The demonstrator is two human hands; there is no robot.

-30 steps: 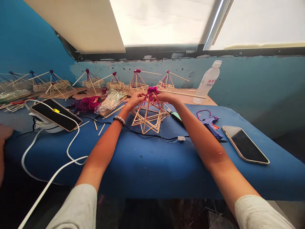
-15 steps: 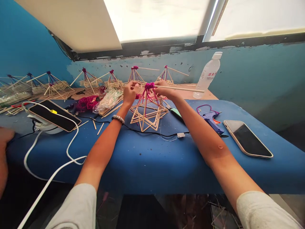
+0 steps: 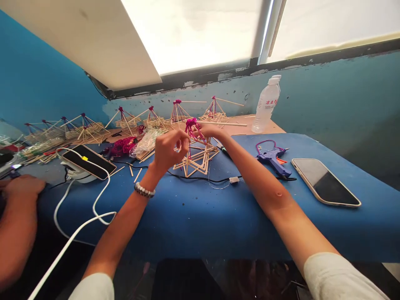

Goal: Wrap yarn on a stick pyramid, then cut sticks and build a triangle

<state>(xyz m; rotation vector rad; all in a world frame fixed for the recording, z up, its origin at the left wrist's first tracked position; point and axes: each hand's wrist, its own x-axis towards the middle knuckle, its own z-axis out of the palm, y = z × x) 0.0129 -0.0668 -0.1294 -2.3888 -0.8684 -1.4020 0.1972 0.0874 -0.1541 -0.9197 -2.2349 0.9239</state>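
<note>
A pyramid frame of thin wooden sticks (image 3: 196, 158) stands on the blue table (image 3: 200, 208), its tip wrapped in magenta yarn (image 3: 190, 123). My right hand (image 3: 210, 131) grips the tip, where a long stick (image 3: 223, 123) juts out to the right. My left hand (image 3: 168, 149) is raised a little in front of the frame, fingers pinched together, apparently on a strand of the yarn that is too thin to make out.
Several finished stick frames (image 3: 150, 118) line the wall. A yarn heap (image 3: 122, 146), a phone on a stand (image 3: 89, 161) with a white cable, a purple glue gun (image 3: 272, 157), another phone (image 3: 326, 182) and a water bottle (image 3: 265, 106) lie around. Another person's arm (image 3: 17, 216) is at left.
My left hand has come away from the frame's tip toward me, staying pinched. My right hand has stayed on the tip. The view has shifted a little to the left.
</note>
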